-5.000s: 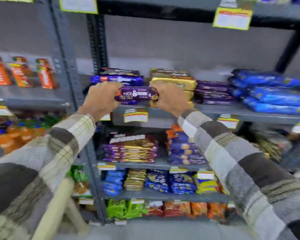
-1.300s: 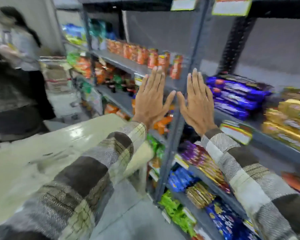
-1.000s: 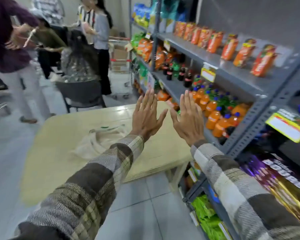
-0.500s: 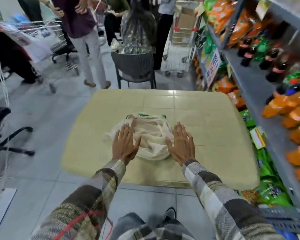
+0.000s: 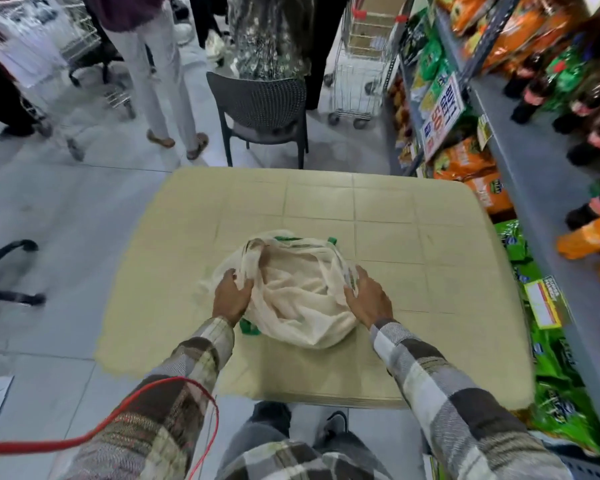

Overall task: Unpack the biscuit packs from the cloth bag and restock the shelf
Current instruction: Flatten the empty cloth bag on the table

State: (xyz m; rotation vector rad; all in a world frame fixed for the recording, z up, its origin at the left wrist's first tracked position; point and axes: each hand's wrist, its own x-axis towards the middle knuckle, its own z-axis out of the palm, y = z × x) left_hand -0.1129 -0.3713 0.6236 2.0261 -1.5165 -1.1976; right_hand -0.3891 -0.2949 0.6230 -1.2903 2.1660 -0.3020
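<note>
What lies inside the cloth bag [image 5: 302, 299] cannot be seen, because its crumpled folds cover the inside, and no biscuit pack shows in it. The bag rests on the beige table [image 5: 326, 199], directly between the two hands, with its mouth turned away from the person. The left hand [image 5: 231, 294] is at the bag's left edge, knuckles up, and its thumb and fingers pinch a fold of cloth near one handle. The right hand [image 5: 368, 296] is at the opposite edge, with the thumb laid on the inner side and the fingers along the outer side, so it seems to hold the rim between them, though the fingertips are partly hidden by the cloth. Both forearms, in checked sleeves, reach forward over the table's near edge. Beyond the right hand stands the shelf [image 5: 520, 161], where the goods are blurred and cut off by the frame.
</note>
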